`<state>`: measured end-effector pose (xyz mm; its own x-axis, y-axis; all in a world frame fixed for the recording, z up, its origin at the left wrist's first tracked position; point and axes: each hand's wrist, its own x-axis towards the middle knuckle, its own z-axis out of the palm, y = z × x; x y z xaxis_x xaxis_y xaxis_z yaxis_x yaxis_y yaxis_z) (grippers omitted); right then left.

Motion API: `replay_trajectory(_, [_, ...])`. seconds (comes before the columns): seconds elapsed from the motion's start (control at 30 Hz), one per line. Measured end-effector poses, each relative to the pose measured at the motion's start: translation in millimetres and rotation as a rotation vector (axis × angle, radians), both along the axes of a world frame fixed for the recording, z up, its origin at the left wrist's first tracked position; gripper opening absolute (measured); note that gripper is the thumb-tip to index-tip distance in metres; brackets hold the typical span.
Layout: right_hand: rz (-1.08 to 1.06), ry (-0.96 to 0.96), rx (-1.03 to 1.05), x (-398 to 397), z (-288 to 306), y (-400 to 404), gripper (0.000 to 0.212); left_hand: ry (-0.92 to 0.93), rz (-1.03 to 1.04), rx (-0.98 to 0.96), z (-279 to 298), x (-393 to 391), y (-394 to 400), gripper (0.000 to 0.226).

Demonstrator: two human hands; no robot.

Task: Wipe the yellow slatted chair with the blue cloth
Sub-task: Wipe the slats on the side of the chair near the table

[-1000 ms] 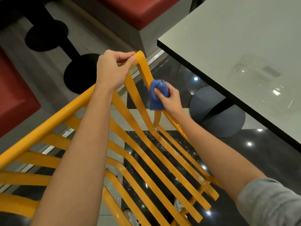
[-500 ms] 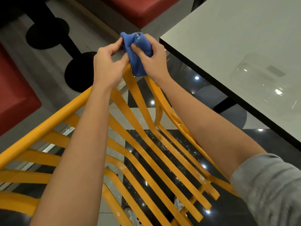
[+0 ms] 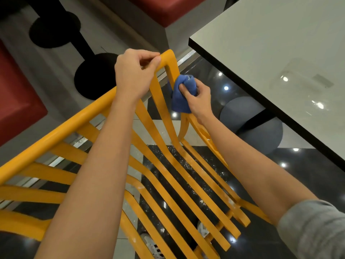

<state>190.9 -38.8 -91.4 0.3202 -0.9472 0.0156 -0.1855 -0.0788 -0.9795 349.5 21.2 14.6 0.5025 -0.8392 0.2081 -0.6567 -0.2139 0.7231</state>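
The yellow slatted chair (image 3: pixel 179 176) fills the lower middle of the head view, seen from above its backrest. My left hand (image 3: pixel 133 74) grips the top rail close to its far corner, fingers curled over the edge. My right hand (image 3: pixel 197 98) holds the bunched blue cloth (image 3: pixel 182 98) wrapped against the side rail just below that corner. Part of the cloth is hidden behind the rail and my fingers.
A white table (image 3: pixel 270 53) with a dark edge stands close on the right, over a grey round base (image 3: pixel 261 131). Red seats (image 3: pixel 16 101) lie left and far back. Black pedestal bases (image 3: pixel 89 77) stand on the floor beyond the chair.
My right hand has brought the cloth down from the chair's top corner to the side rail below it. My left hand keeps its grip on the top rail.
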Motion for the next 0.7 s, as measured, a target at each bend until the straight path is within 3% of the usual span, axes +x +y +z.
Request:
replay_trajectory(0.1, [0.021, 0.01, -0.009, -10, -15, 8, 0.017, -0.07, 0.026, -0.024, -2, -5, 2, 0.03])
replay_trajectory(0.3, [0.129, 0.242, 0.116, -71, -40, 17, 0.019, -0.09, 0.047, -0.025, 1, -9, 1, 0.03])
replay_trajectory(0.7, [0.074, 0.293, 0.213, -97, -53, 29, 0.018, -0.109, 0.031, -0.022, 1, -7, 1, 0.031])
